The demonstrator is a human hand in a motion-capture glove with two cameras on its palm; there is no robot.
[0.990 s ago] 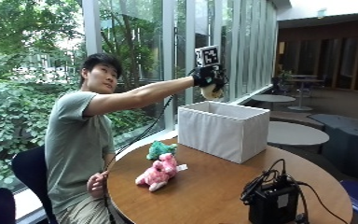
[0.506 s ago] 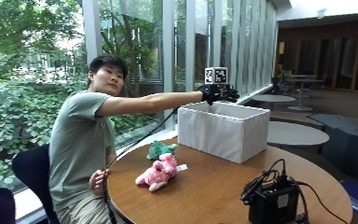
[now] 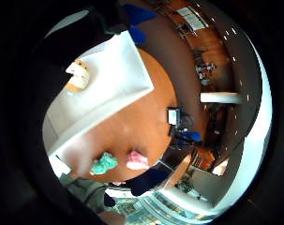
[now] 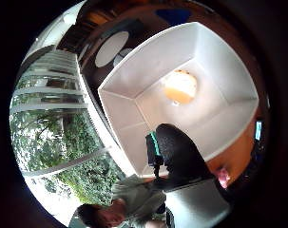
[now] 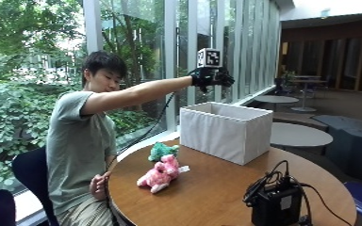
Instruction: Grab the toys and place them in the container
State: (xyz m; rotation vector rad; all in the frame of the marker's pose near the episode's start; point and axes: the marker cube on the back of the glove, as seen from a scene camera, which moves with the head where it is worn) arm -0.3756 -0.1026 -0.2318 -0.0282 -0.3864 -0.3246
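The black-gloved right hand [image 5: 211, 76] holds nothing, its fingers relaxed and pointing downward, held out on a straight arm above the open top of the white fabric box-shaped container [image 5: 225, 132]. The person sits at a round wooden table [image 5: 206, 193] with their back to tall windows, and the bare left hand [image 5: 98, 184] rests low by the table's edge, near their lap. The container stands on the table toward the window side, upright with its top open. Inside it, seen from the thumb-side palm view, a yellow and cream soft toy [image 4: 180, 87] lies on the white floor of the container [image 4: 134, 80], roughly at its middle and apart from the walls (the same toy shows as a pale shape [image 3: 78, 75] in the little-finger-side view). Two more toys lie on the tabletop outside the container, on the person's side of it: a teal-green plush toy [image 5: 162, 151] just beside the container's near corner, and a pink plush animal [image 5: 160, 174] in front of the green one, closer to the table's edge; the two are touching or very nearly so. From above they show as a green shape [image 3: 104, 162] and a pink shape [image 3: 137, 160] side by side on the wood. A black electronic device with cables [image 5: 275, 203] stands near the table's front edge, well apart from the toys.
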